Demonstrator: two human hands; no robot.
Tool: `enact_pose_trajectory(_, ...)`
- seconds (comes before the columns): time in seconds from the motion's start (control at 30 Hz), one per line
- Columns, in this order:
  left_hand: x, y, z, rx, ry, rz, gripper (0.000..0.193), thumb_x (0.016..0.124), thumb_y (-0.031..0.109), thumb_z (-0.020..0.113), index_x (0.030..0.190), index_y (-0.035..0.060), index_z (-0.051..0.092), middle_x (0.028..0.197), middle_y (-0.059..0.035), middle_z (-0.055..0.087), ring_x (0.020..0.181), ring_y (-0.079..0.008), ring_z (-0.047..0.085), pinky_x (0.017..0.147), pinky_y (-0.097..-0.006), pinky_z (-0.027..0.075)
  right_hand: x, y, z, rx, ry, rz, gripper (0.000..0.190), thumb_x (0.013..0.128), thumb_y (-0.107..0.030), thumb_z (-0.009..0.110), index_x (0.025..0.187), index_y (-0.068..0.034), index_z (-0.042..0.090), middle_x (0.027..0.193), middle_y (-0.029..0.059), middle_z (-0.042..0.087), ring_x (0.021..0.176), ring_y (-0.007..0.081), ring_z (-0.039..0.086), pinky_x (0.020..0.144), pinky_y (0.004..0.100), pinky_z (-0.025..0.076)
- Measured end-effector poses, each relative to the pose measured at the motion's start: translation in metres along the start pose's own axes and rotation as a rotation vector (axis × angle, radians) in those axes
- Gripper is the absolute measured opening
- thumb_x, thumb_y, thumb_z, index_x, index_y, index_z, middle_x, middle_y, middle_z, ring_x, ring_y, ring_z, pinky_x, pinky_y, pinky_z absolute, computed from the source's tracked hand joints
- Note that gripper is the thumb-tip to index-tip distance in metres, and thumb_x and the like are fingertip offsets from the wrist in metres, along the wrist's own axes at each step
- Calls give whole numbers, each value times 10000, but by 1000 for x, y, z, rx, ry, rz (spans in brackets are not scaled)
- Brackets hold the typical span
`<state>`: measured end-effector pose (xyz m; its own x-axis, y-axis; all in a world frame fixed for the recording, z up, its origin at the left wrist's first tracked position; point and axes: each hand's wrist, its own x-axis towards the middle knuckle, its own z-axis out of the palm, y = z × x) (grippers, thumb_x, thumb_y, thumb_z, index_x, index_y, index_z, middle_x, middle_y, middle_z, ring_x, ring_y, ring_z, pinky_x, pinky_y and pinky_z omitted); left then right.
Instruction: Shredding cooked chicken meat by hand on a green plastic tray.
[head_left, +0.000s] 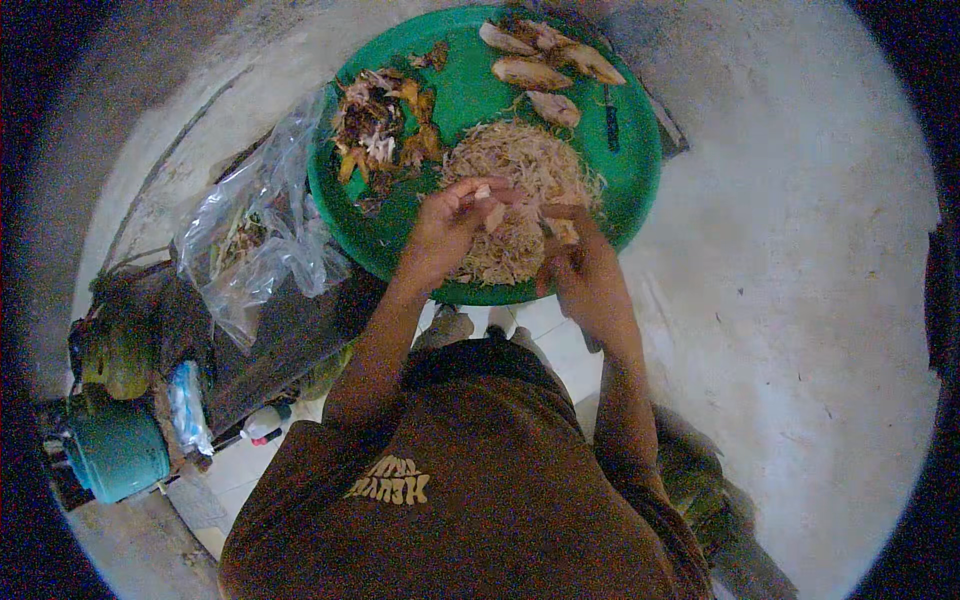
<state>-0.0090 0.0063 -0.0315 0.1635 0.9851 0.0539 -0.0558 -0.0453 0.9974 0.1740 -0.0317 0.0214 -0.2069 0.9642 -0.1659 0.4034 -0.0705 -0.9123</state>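
Observation:
Before me is a round green plastic tray (461, 56) with a heap of finely shredded meat (525, 154), which looks like chicken. My left hand (448, 229) is over the heap's near left side, with a small pale piece of meat (483, 192) between its fingers. Close by on the right, my right hand (581, 274) grips a larger meat chunk (561, 231); blur hides the exact finger positions. Whole cooked meat pieces (531, 73) lie along the tray's far right, and a single chunk (553, 109) sits nearer the heap. Skin and bony scraps (375, 124) are piled at the left.
A black-handled knife (612, 127) rests on the tray's right side. Left of the tray, a clear plastic bag (262, 240) with some contents lies on a dark surface (300, 337). A teal container (120, 450) stands at the lower left. A pale wall (787, 225) rises on the right.

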Motion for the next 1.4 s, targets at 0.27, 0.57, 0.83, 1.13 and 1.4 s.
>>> enact_pose_trajectory(0.27, -1, 17, 9, 223, -3, -66, 207, 863, 86, 579, 1063, 32, 581, 926, -21, 630, 870, -95, 575, 829, -257, 462, 4, 19, 5, -55, 27, -140, 373, 861, -46, 457, 1232, -45, 412, 705, 125, 591, 584, 205, 604, 560, 347, 489)
enact_pose_trajectory(0.57, -4, 22, 20, -84, 20, 71, 331, 851, 38, 580, 1169, 5, 494, 1125, -98, 588, 1025, -154, 560, 885, -277, 440, -9, -15, 6, 249, -74, 44, 358, 886, -39, 450, 1240, -56, 397, 730, 92, 599, 604, 162, 606, 537, 295, 494)
enact_pose_trajectory(0.83, -11, 20, 20, -204, -5, 93, 249, 914, 116, 512, 1136, 4, 519, 1114, -79, 586, 995, -136, 551, 879, -252, 423, -3, -3, 6, 223, -51, 15, 401, 880, -27, 453, 1277, -75, 422, 723, 76, 588, 583, 130, 572, 553, 285, 483)
enact_pose_trajectory(1.13, -13, 23, 15, -112, 93, 26, 168, 929, 66, 453, 1051, 2, 549, 1054, -74, 604, 964, -150, 575, 835, -297, 481, -10, -13, -3, 214, 27, 25, 393, 876, -33, 454, 1261, -109, 479, 599, 13, 519, 527, 96, 483, 521, 262, 428)
enact_pose_trajectory(1.4, -12, 25, 15, 83, 51, -144, 134, 838, 117, 635, 932, 29, 596, 756, 5, 597, 649, -67, 538, 578, -220, 458, -16, -18, -3, 157, -59, 4, 425, 879, -33, 454, 1300, -94, 454, 617, 26, 532, 537, 93, 483, 526, 258, 424)
